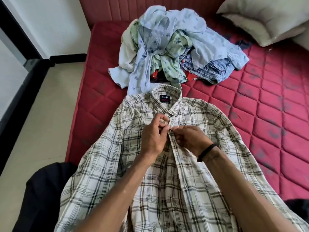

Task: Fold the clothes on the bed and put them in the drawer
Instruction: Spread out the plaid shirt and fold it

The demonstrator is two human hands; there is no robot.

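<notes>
A white plaid shirt [209,148] lies front up on the red mattress [267,101], collar away from me. My left hand [154,136] pinches the left edge of the button placket just below the collar. My right hand [192,139], with a black band on its wrist, pinches the right edge at the same spot, so the fingertips of both meet at a button. Beyond the collar sits a pile of unfolded clothes [170,47]: light blue and green printed shirts and blue jeans. No drawer is in view.
A cream pillow [267,19] rests at the far right against the red headboard [150,7]. Beige floor [50,114] runs along the bed's left side, with a black object [43,198] at the lower left. A dark window frame borders the left wall.
</notes>
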